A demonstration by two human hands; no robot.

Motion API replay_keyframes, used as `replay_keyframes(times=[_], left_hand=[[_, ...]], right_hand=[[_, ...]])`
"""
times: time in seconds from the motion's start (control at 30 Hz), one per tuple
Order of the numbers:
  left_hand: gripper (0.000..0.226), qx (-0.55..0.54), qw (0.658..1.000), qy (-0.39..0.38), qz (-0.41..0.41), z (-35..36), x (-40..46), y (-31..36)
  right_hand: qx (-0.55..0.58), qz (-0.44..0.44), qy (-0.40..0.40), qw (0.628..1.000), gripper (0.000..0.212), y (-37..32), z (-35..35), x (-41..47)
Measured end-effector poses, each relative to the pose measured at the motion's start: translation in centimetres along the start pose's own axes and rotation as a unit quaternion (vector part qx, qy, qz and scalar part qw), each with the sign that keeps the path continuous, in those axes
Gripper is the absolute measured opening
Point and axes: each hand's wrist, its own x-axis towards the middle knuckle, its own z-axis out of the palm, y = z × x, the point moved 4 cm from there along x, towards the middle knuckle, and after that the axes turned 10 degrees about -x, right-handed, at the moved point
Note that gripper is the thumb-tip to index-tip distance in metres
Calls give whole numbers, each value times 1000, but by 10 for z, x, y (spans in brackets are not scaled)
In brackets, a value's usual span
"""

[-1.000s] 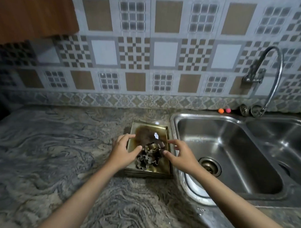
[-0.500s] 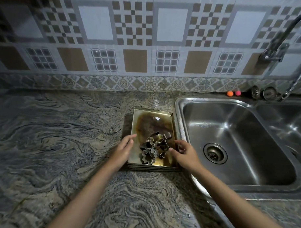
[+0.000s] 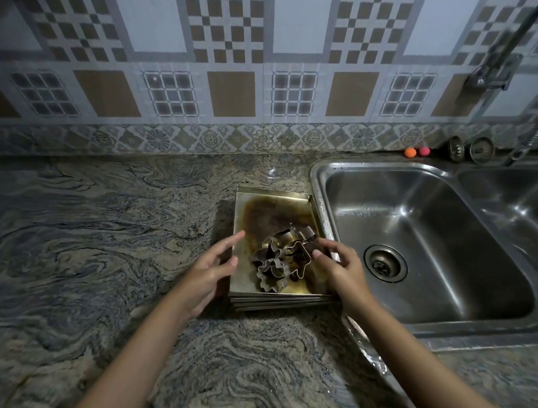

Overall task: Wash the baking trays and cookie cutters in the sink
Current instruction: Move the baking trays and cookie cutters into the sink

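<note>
Both my forearms reach forward from the bottom of the view, bare to the elbow and angled in toward each other. My left hand (image 3: pixel 206 270) is turned palm inward, its fingers straight and loosely together, thumb apart. My right hand (image 3: pixel 340 269) faces it, fingers gently bent and spread, thumb pointing toward the left. Neither hand grips anything.

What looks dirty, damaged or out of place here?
The top baking tray of the stack beside the sink carries a dark burnt-looking stain, with cookie cutters heaped on it. Nothing looks spilled.
</note>
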Motion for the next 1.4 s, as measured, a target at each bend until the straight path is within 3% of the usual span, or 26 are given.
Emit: replay_keyframes(times=[0.33,0.47,0.6,0.83,0.97,1.1,1.2,1.4], left_hand=[[49,4,999,-28,35,84,-20,14],[70,29,993,-61,95,157,-17,1],[64,64,987,-70,129,258,-15,-25],[92,0,993,-102,57,439,-7,-63],[81,17,990,-123,64,511,22,-72],[81,1,991,-126,43,565,53,-77],[98,-45,989,-142,21,596,79,-75],[88,-47,990,-128,32,624,151,-91]], right_hand=[[36,-49,30,998,30,8,-81,-13],[52,-59,45,996,30,28,-158,-20],[15,-66,43,997,29,61,-262,-22],[-7,-36,83,996,26,120,-441,-18],[-11,-19,99,995,27,145,-511,0],[6,-2,126,992,38,163,-558,28],[4,13,123,992,41,174,-582,56],[30,33,70,997,42,197,-620,126]])
